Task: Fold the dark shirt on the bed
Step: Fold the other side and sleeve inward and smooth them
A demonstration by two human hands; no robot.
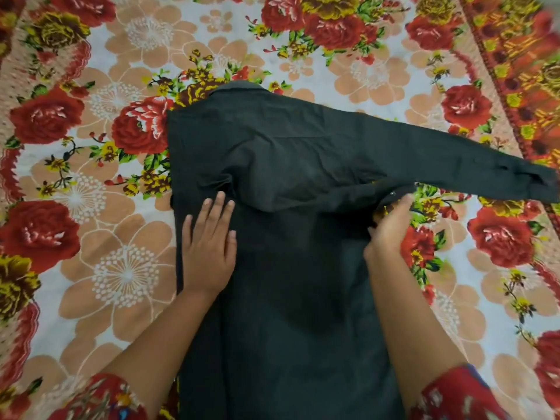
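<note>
View from the head camera, read left to right (I watch from a remote station).

Bed (121,268): covered by a floral sheet of red roses and peach blossoms, extending on all sides of both hands.

Left hand (209,247): lies palm down on the dark shirt (288,147). Its fingers (219,204) are straight, slightly spread and released, pressing the cloth flat near the shirt's straight left edge, which runs just to the left of them. The forearm enters from a red patterned cuff (100,398) at the lower edge.

Dark shirt: spread flat on the bed, its body running between the two hands and down toward me. The collar (242,86) lies well beyond the left fingertips. A doubled layer of cloth (its lower edge curved) lies across the body just past the left fingertips and reaches toward the right hand.

Right hand (389,228): at the shirt's right edge. Its fingers (404,204) are curled and grasp that edge, their tips partly hidden in the cloth. A small button (393,194) sits just beyond them.

Long sleeve (454,156): stretched out flat, beyond and to the right of the right fingers, its end reaching the frame's right edge.
</note>
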